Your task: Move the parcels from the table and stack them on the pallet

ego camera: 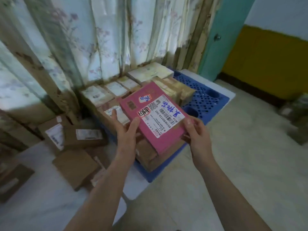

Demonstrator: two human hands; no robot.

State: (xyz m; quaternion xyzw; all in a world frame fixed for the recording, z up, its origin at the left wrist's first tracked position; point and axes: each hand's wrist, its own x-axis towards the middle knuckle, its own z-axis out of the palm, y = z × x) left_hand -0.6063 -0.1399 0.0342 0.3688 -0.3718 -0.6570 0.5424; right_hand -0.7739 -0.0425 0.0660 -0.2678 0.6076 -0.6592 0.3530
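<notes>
A pink parcel [150, 112] with a white shipping label is held tilted above the stacked parcels on the blue pallet [208, 99]. My left hand [126, 130] grips its near left edge, thumb on top. My right hand [195, 130] grips its near right corner. Several brown and pale parcels [108, 95] lie packed in rows on the pallet under and behind the pink one. More brown parcels [75, 165] lie on the white table [41, 197] at the lower left.
Flowered curtains [100, 39] hang directly behind the pallet. A teal door frame [221, 39] and a yellow wall panel [266, 64] stand to the right. Pale tiled floor [233, 155] spreads right of the pallet. Dark blurred items [296, 117] sit at the far right.
</notes>
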